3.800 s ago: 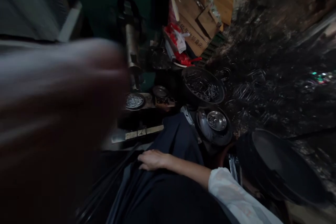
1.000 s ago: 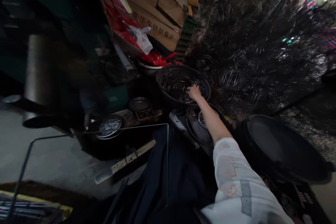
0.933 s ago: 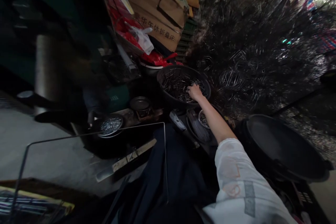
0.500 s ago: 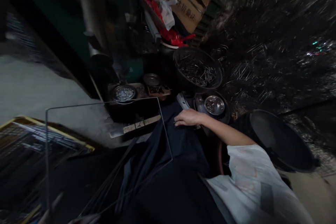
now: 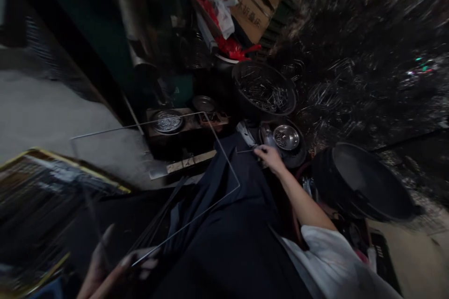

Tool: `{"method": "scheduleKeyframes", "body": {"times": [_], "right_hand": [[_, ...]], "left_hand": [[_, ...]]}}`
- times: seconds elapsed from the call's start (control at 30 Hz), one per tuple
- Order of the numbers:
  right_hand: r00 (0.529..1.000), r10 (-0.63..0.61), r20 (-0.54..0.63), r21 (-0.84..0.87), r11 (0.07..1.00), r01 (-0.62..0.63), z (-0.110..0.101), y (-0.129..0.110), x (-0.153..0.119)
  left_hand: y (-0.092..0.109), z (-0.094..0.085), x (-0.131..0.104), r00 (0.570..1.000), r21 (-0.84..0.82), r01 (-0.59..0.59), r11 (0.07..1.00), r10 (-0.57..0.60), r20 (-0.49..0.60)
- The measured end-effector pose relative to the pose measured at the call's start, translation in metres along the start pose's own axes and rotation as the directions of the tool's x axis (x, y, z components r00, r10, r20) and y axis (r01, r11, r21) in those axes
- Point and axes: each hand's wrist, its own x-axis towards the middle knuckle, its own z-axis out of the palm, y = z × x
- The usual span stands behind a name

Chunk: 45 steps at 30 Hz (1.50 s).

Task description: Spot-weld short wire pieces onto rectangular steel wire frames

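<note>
Low on the left, my left hand [image 5: 105, 278] is closed on a large bent wire frame [image 5: 221, 149], which reaches across my lap with squared corners. The frame's left side is smeared by motion. Right of the frame, my right hand [image 5: 269, 156] pinches a thin metal pin [image 5: 244, 151] that points left over my dark apron [image 5: 217, 238]. Close behind that hand stands a shiny steel bowl [image 5: 291, 137] with small metal pieces in it. A grey metal tool-like piece [image 5: 246, 133] lies just beyond the hand.
A black tub [image 5: 238, 98] of bent wire pieces stands ahead, below a cardboard box [image 5: 252, 23]. A dish of small metal parts [image 5: 168, 121] sits left of it. Piled wire [image 5: 343, 93] fills the right, beside a black bucket [image 5: 372, 177]. A yellow-edged rack [image 5: 66, 159] is at left.
My right hand has drawn back to the right and now shows the metal pin. The frame's far corners have shifted up, and my left hand has come further into view.
</note>
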Motion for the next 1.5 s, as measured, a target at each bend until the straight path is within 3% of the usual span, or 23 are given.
{"method": "scheduleKeyframes", "body": {"times": [0.1, 0.2, 0.27, 0.33, 0.5, 0.6, 0.73, 1.1, 1.3, 1.5], "right_hand": [[1.000, 0.003, -0.031, 0.327, 0.945, 0.008, -0.019, -0.025, 0.010], [0.996, -0.061, 0.070, 0.582, 0.813, 0.009, -0.015, -0.067, 0.026], [0.981, -0.081, 0.179, 0.637, 0.769, -0.053, 0.009, -0.094, 0.038], [0.952, -0.047, 0.302, 0.650, 0.741, -0.169, 0.046, -0.112, 0.048], [0.850, 0.104, 0.517, 0.638, 0.615, -0.463, 0.145, -0.127, 0.074], [0.844, 0.149, 0.515, 0.659, 0.562, -0.501, 0.183, -0.133, 0.087], [0.884, 0.198, 0.424, 0.707, 0.537, -0.460, 0.210, -0.141, 0.102], [0.956, 0.221, 0.193, 0.824, 0.492, -0.281, 0.239, -0.152, 0.117], [0.972, 0.220, 0.079, 0.841, 0.510, -0.184, 0.235, -0.160, 0.122], [0.990, 0.139, 0.025, 0.868, 0.489, -0.090, 0.224, -0.168, 0.130]], "left_hand": [[0.002, 0.022, -0.004, 0.996, -0.092, -0.085, 0.992, 0.081, -0.043], [0.003, 0.043, 0.000, 0.990, -0.150, -0.131, 0.980, 0.136, 0.024], [0.000, 0.053, 0.006, 0.983, -0.212, -0.146, 0.966, 0.166, 0.083], [-0.005, 0.060, 0.011, 0.975, -0.254, -0.152, 0.955, 0.187, 0.120], [-0.018, 0.069, 0.013, 0.960, -0.278, -0.162, 0.947, 0.216, 0.177], [-0.026, 0.069, 0.014, 0.954, -0.302, -0.154, 0.941, 0.220, 0.201], [-0.037, 0.065, 0.022, 0.946, -0.359, -0.136, 0.923, 0.228, 0.229], [-0.046, 0.059, 0.035, 0.944, -0.404, -0.125, 0.906, 0.234, 0.233], [-0.047, 0.066, 0.042, 0.947, -0.389, -0.202, 0.899, 0.280, 0.155], [-0.047, 0.071, 0.046, 0.948, -0.356, -0.253, 0.899, 0.304, 0.095]]}}
